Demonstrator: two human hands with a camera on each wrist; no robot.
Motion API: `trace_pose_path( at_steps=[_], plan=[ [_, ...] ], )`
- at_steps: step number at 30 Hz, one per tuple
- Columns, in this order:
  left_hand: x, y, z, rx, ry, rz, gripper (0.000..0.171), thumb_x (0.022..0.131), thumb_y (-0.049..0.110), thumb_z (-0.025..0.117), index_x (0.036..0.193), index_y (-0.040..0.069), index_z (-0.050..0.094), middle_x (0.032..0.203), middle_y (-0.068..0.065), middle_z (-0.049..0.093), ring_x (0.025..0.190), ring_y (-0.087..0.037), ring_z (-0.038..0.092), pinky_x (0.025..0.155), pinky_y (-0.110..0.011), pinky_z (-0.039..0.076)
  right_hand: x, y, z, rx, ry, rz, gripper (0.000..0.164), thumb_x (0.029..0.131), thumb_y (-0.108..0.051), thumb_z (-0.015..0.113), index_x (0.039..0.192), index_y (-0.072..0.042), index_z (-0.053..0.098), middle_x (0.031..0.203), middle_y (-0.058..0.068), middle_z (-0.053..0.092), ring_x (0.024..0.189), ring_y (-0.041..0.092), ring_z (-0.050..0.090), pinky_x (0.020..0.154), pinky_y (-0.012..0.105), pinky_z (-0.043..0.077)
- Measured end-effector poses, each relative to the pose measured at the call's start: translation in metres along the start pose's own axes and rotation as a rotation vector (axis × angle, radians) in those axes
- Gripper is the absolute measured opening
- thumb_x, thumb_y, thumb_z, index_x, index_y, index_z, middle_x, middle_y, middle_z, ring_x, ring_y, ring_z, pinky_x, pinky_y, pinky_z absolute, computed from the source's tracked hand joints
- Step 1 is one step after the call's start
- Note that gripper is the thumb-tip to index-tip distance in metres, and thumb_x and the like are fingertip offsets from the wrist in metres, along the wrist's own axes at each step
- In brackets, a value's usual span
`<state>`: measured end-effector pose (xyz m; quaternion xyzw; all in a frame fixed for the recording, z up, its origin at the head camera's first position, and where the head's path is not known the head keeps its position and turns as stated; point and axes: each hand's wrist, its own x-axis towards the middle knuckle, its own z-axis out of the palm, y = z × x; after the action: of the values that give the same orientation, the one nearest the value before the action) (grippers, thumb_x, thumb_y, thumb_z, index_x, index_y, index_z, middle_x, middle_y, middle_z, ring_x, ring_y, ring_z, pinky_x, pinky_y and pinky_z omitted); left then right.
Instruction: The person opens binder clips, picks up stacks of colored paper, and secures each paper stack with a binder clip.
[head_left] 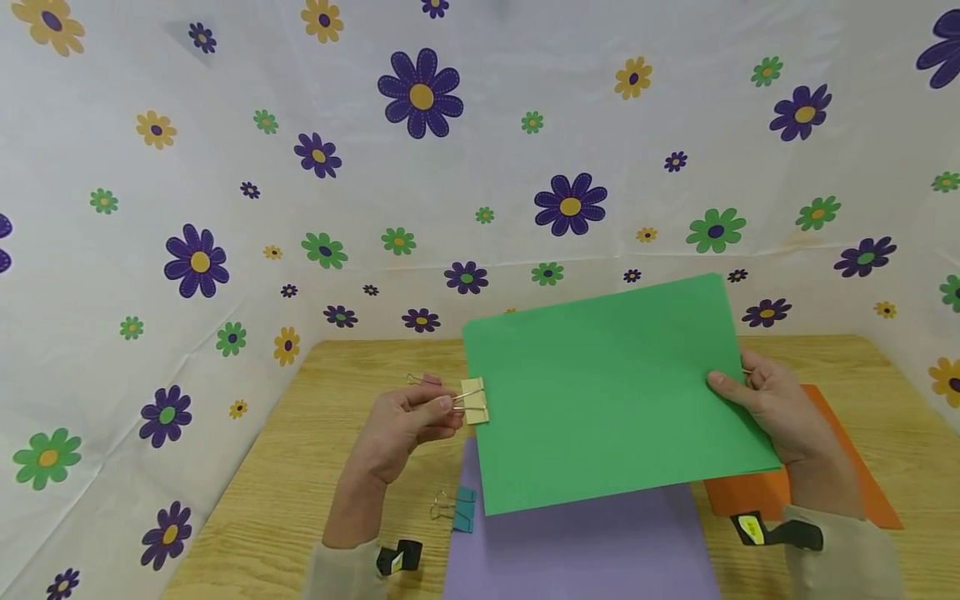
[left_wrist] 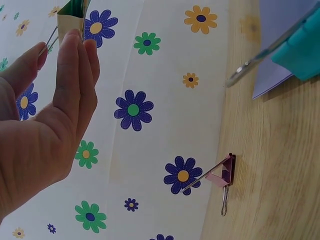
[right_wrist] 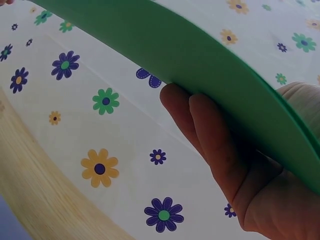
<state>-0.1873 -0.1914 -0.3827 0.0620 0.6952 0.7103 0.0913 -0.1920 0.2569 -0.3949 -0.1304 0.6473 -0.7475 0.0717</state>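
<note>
A green stack of paper (head_left: 615, 392) is held up tilted above the table, and its layered edge shows in the right wrist view. On its left edge sits a pale yellow binder clip (head_left: 474, 402). My left hand (head_left: 401, 425) pinches that clip's wire handles between thumb and fingers; in the left wrist view the clip (left_wrist: 70, 23) is at the fingertips. At the right edge my right hand (head_left: 776, 408) grips the green paper, thumb on the front face. The right wrist view shows that hand's fingers (right_wrist: 215, 135) behind the paper (right_wrist: 215, 75).
Purple paper (head_left: 600, 550) lies on the wooden table (head_left: 262, 508) below the green stack, with a teal binder clip (head_left: 464, 509) on its left edge. A pink binder clip (left_wrist: 227, 170) stands farther back. Orange paper (head_left: 750, 497) lies at right. A flower-patterned sheet (head_left: 480, 150) surrounds the table.
</note>
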Motion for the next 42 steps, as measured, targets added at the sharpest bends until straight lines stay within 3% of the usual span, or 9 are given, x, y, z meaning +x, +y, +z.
trace_pose_path(
  at_steps=[24,42],
  plan=[
    [0.0006,-0.0006,0.0061,0.021,0.002,-0.012,0.037,0.098,0.005,0.060,0.123,-0.021,0.055,0.095,-0.010,0.071,0.083,-0.013,0.072,0.079,-0.029,0.058,0.0007,0.0031,0.0006,-0.044,-0.064,-0.027,0.030,0.107,-0.011,0.044,0.129,-0.029,0.053,0.098,0.001,0.075,0.076,0.022,0.075,0.062,0.040,0.058],
    [0.0013,-0.0013,0.0096,0.008,0.024,-0.022,0.034,0.098,0.004,0.060,0.121,-0.021,0.056,0.092,-0.010,0.071,0.081,-0.013,0.072,0.078,-0.028,0.058,0.0016,0.0074,-0.0028,0.017,-0.113,-0.066,0.033,0.107,-0.008,0.038,0.130,-0.026,0.055,0.097,0.004,0.075,0.076,0.021,0.074,0.061,0.038,0.058]
  ],
)
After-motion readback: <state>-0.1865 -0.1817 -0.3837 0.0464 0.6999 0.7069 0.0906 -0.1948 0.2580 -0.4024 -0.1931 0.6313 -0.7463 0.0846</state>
